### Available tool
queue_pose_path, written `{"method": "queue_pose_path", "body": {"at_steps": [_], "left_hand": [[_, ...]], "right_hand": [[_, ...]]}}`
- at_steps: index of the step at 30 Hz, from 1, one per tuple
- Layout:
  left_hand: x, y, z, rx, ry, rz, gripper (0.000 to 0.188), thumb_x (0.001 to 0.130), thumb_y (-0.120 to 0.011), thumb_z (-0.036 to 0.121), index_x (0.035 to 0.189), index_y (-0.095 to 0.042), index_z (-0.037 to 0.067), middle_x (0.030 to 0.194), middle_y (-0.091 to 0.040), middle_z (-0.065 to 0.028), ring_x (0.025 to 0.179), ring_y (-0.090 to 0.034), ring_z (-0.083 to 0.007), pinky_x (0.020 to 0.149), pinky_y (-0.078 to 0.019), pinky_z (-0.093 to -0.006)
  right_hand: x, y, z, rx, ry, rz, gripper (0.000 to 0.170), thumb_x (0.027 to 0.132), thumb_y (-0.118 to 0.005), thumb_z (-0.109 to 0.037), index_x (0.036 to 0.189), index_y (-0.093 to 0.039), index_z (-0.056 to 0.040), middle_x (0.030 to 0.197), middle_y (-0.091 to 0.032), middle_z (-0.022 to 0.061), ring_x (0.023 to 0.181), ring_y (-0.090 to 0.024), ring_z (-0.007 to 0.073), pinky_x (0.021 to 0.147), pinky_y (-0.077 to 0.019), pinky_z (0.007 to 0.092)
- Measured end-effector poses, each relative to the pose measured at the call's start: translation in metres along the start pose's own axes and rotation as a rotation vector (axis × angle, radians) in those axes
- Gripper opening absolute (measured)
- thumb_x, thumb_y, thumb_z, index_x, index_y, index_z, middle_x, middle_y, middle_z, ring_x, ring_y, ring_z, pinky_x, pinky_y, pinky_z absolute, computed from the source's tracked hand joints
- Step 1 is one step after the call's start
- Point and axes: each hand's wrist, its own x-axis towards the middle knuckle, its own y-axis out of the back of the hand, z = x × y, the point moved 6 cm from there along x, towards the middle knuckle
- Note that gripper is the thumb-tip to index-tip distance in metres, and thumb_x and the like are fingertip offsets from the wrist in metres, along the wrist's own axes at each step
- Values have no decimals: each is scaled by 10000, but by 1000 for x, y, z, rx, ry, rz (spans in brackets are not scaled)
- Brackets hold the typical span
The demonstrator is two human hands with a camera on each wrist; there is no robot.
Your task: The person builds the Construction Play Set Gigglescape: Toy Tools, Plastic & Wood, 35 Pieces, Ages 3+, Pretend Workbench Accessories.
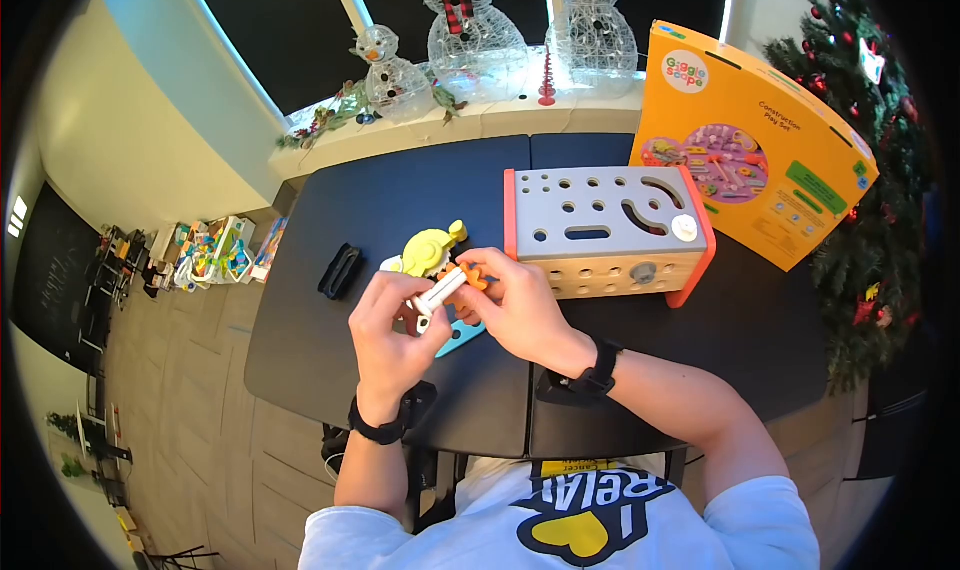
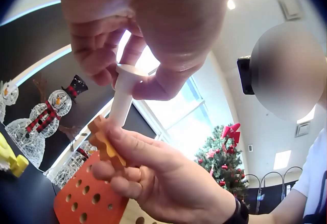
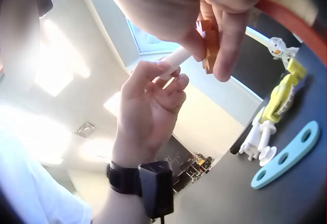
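In the head view my left hand (image 1: pixel 388 338) pinches the flanged end of a white toy bolt (image 1: pixel 440 292). My right hand (image 1: pixel 525 315) grips an orange toy gear (image 1: pixel 478 276) at the bolt's other end. The left wrist view shows the bolt (image 2: pixel 122 96) running down to the gear (image 2: pixel 106 141), both held up above the table. Yellow toy pieces (image 1: pixel 428 253) lie just behind the hands. White plastic pieces (image 3: pixel 265 137) sit near a turquoise strip with holes (image 3: pixel 283 157) in the right wrist view.
A toy workbench (image 1: pixel 590 245) with a grey perforated top and red ends stands to the right on the black table (image 1: pixel 300 360). Behind it leans an orange play-set box (image 1: pixel 780 170). A black strap-like loop (image 1: pixel 341 271) lies to the left. Wire snowmen (image 1: pixel 470 40) line the window sill.
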Motion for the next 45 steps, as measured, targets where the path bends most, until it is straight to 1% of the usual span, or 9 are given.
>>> {"method": "queue_pose_path", "body": {"at_steps": [3,12,16,19,23,28,31,37,45], "left_hand": [[3,-5,9,35,-37,-2,253,708,-762,0,958,-722,18,887,-654,-51,609,-602,-104,492,-458,-235],[4,-15,26,102,-94,-2,317,700,-835,22,998,-729,40,904,-692,-56,594,-590,-108,514,-464,-252],[2,-20,22,92,-47,-77,383,685,-922,86,1009,-720,55,942,-714,-62,641,-613,-147,558,-497,-274],[1,-29,24,88,-273,-115,412,655,-948,144,980,-712,55,953,-695,-65,746,-626,-205,648,-524,-320],[4,-42,35,74,-380,-193,436,614,-942,122,964,-689,60,996,-633,-72,915,-609,-276,786,-516,-384],[12,-63,39,13,-413,-265,505,605,-932,116,1018,-648,56,1020,-629,-79,913,-612,-288,785,-519,-387],[16,-79,48,22,-467,-357,521,613,-925,143,1040,-639,57,1032,-628,-81,920,-616,-298,788,-525,-389],[23,-98,57,67,-556,-593,616,615,-910,304,1119,-647,65,1105,-630,-79,1071,-595,-305,916,-505,-420],[43,-109,78,176,-614,-606,845,651,-905,387,1330,-564,19,1299,-625,-120,1205,-568,-305,1044,-407,-453]], "right_hand": [[-5,3,3,115,46,9,294,1024,-582,-5,1314,-545,27,1071,-737,165,954,-761,197,792,-634,322],[-27,17,-21,31,191,-33,334,1028,-555,-2,1361,-529,17,1223,-711,165,1025,-753,211,898,-611,325],[-29,20,7,275,-7,-118,386,1067,-536,-53,1448,-501,-2,1294,-685,138,1109,-703,178,970,-565,319],[-34,26,15,462,-94,-123,399,1059,-569,-85,1452,-528,-33,1218,-729,140,1114,-725,211,929,-574,316],[-49,45,-7,203,24,-186,437,1030,-627,-87,1446,-506,-34,1217,-722,153,1128,-716,227,958,-581,346],[-59,63,-9,64,106,-133,475,961,-728,-81,1372,-496,-32,1206,-717,160,1094,-732,255,967,-598,377],[-64,70,-9,12,31,-122,422,942,-752,-79,1299,-534,-25,1158,-735,159,1012,-758,250,905,-618,352],[-76,97,9,-88,87,68,300,951,-746,-87,1204,-607,-8,1032,-765,158,910,-781,233,802,-626,323],[-86,114,15,-209,96,74,281,965,-718,-68,1211,-605,7,1042,-764,170,918,-783,247,797,-628,321]]}}
